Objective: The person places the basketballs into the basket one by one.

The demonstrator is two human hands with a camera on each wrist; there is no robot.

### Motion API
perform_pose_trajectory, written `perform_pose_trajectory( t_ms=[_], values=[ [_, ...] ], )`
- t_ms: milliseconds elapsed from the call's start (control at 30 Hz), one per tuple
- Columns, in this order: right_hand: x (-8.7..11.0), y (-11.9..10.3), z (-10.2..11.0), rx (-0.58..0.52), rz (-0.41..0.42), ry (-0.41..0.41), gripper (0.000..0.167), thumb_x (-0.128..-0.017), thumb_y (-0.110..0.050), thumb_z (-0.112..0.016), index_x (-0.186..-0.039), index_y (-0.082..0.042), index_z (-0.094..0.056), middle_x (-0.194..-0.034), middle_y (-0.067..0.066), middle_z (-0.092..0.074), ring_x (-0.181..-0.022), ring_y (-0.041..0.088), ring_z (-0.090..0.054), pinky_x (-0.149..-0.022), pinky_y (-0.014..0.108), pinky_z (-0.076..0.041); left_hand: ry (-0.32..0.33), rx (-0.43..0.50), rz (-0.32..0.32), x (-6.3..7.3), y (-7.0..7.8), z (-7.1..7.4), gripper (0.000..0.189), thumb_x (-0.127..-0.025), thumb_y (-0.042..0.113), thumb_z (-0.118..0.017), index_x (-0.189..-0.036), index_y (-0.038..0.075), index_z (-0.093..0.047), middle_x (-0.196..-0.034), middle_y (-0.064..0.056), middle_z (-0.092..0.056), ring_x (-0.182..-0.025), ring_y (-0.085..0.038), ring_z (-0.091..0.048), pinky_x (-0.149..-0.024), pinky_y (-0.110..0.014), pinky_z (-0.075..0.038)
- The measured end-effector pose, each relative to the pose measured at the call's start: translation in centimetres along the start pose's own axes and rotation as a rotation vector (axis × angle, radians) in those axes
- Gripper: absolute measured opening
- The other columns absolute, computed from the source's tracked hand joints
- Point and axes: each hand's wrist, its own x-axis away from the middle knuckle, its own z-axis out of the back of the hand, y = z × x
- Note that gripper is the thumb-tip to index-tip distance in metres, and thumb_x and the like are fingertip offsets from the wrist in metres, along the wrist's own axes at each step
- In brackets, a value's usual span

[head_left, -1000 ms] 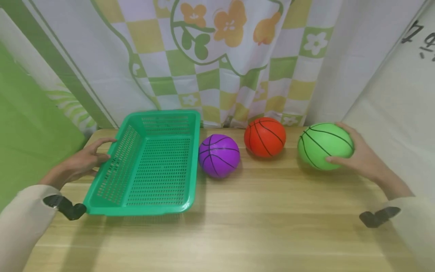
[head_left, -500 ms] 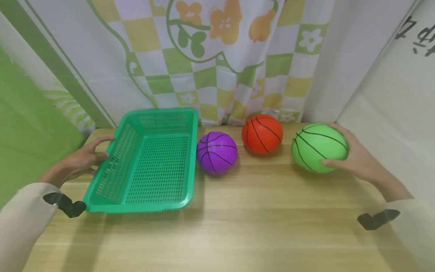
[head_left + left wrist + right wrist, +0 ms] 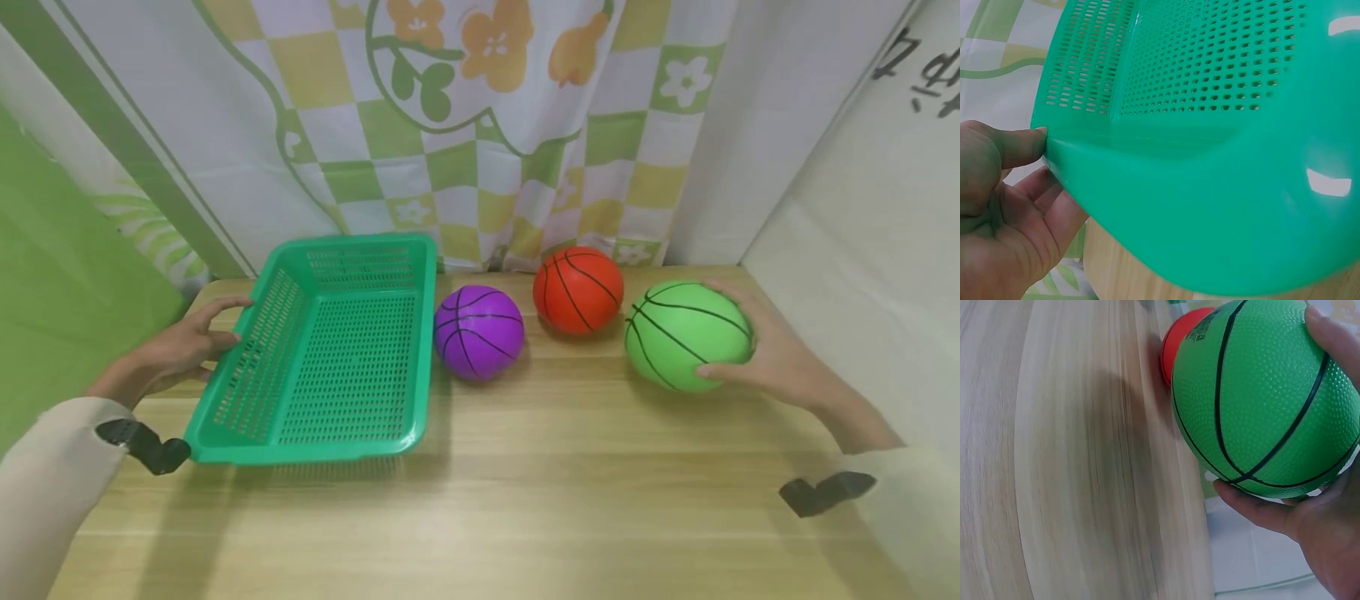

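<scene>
In the head view, my right hand (image 3: 776, 354) holds a light green ball with black basketball lines (image 3: 686, 337), fingers spread round its far right side and thumb on its near side. The right wrist view shows the ball (image 3: 1266, 400) between thumb and fingers, close over the wood. My left hand (image 3: 176, 346) is at the left rim of a green plastic basket (image 3: 420, 367). In the left wrist view one digit presses on the rim's edge and the other fingers (image 3: 1063, 219) lie under it. No ball lies in the basket.
Against the basket's right side sits a purple ball (image 3: 480, 333). A red ball (image 3: 577, 292) stands between it and the green one, near the table's back edge. The wooden table (image 3: 525, 500) ends at a patterned curtain (image 3: 465, 175); a white wall sheet (image 3: 877, 250) hangs on the right.
My right hand has carried the green ball left and a little toward me, nearer the red ball. The left hand has kept its place at the basket, which has stayed put.
</scene>
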Motion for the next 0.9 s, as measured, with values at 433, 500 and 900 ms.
perform_pose_trajectory(
  t_ms=[433, 500, 900],
  values=[
    [0.5, -1.8, -0.9, 0.059, 0.014, -0.053, 0.119, -0.067, -0.010, -0.092, -0.161, -0.025, -0.020, -0.152, 0.032, -0.028, -0.123, 0.062, -0.039, -0.084, 0.083, -0.034, 0.005, -0.014, -0.009, -0.1, -0.1, 0.0, 0.065, -0.108, 0.006, -0.036, -0.160, 0.015, 0.002, -0.142, -0.047, -0.029, -0.115, -0.046, -0.057, -0.086, -0.059, -0.053],
    [0.5, -2.1, -1.0, 0.051, 0.029, -0.060, 0.119, -0.067, -0.009, -0.091, -0.161, -0.023, -0.020, -0.152, 0.032, -0.028, -0.122, 0.062, -0.039, -0.083, 0.083, -0.034, 0.004, -0.025, -0.013, -0.1, -0.1, 0.0, 0.064, -0.108, 0.006, -0.035, -0.160, 0.014, 0.003, -0.143, -0.048, -0.027, -0.118, -0.051, -0.053, -0.087, -0.059, -0.053],
    [0.5, -4.0, -1.8, 0.024, 0.050, -0.091, 0.116, -0.067, -0.010, -0.091, -0.160, -0.024, -0.024, -0.149, 0.031, -0.033, -0.123, 0.057, -0.041, -0.084, 0.080, -0.038, 0.005, -0.043, -0.010, -0.1, 0.0, -0.1, 0.066, -0.108, 0.003, -0.034, -0.160, 0.013, 0.005, -0.144, -0.048, -0.025, -0.126, -0.060, -0.041, -0.089, -0.061, -0.051]
  ],
)
